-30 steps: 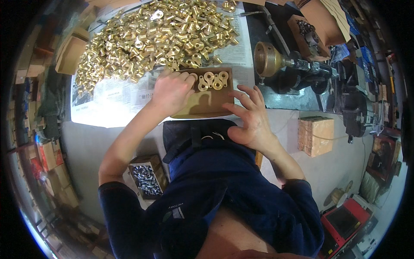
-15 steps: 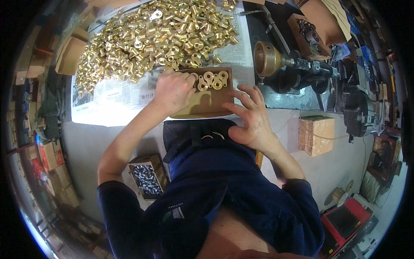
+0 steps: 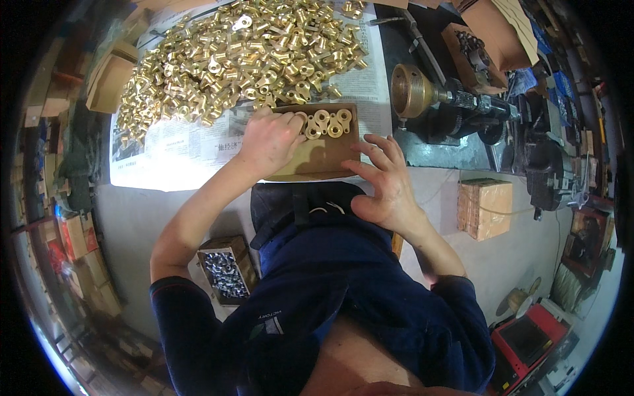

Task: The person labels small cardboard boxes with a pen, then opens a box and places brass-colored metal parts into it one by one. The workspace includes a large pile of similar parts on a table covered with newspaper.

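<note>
An open cardboard box (image 3: 310, 168) rests at the table's near edge. Along its far side, several brass lugs (image 3: 328, 124), each with a ringed end and a tapered arm, lie side by side in alternating directions. My left hand (image 3: 271, 140) reaches over the box's left side. Its fingers are curled together on a brass lug at the left end of that row, and the hand mostly hides it. At the right wall of the box, my right hand (image 3: 386, 181) has its fingers spread. Its fingertips touch the rim, and it holds nothing.
A large heap of loose brass lugs (image 3: 244, 59) covers the newspaper (image 3: 165, 162) beyond the box. To the right stands a machine with a brass-coloured cup (image 3: 409, 91). Below are a box of silvery parts (image 3: 226, 274) and a taped carton (image 3: 485, 208) on the floor.
Very little differs. My left hand has shifted slightly at the left end of the row, while my right hand stays against the box's right rim.
</note>
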`<control>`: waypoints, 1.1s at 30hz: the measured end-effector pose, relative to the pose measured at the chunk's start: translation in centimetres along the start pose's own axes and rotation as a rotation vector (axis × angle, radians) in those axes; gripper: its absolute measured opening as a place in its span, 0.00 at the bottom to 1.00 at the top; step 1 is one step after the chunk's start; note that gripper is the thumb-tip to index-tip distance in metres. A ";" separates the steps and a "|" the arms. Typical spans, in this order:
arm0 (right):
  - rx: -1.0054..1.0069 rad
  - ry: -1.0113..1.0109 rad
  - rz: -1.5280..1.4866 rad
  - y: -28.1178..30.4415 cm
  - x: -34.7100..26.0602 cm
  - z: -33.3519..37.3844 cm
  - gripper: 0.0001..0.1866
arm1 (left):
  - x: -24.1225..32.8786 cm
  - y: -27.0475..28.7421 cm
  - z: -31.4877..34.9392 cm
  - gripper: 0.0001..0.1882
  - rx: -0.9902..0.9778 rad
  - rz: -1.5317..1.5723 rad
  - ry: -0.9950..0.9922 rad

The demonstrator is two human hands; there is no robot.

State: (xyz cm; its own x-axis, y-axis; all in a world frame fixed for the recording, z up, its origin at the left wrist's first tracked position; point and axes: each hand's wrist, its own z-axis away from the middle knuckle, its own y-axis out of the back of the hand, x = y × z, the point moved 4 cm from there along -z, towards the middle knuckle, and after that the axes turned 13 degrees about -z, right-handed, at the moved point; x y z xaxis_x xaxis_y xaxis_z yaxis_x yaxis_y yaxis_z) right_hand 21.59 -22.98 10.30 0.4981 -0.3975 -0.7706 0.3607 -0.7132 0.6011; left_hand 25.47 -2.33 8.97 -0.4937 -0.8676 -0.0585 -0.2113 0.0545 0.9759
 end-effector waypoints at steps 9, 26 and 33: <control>0.021 0.028 -0.011 0.1 0.0 0.1 0.28 | -1.9 2.4 0.5 0.13 0.053 0.077 0.101; 0.040 0.033 -0.046 0.3 -0.3 -0.3 0.27 | -1.1 2.0 1.5 0.07 -0.074 -0.165 -0.101; 0.027 0.033 -0.060 0.2 -0.3 -0.4 0.27 | -1.0 1.2 1.2 0.05 -0.066 -0.140 -0.130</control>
State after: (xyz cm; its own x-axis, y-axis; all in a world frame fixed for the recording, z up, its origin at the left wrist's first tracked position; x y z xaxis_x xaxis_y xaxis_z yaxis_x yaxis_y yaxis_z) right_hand 21.82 -22.81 10.77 0.5019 -0.3352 -0.7974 0.3695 -0.7504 0.5480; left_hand 24.74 -0.84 9.91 -0.5691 -0.7930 -0.2174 -0.2318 -0.0989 0.9677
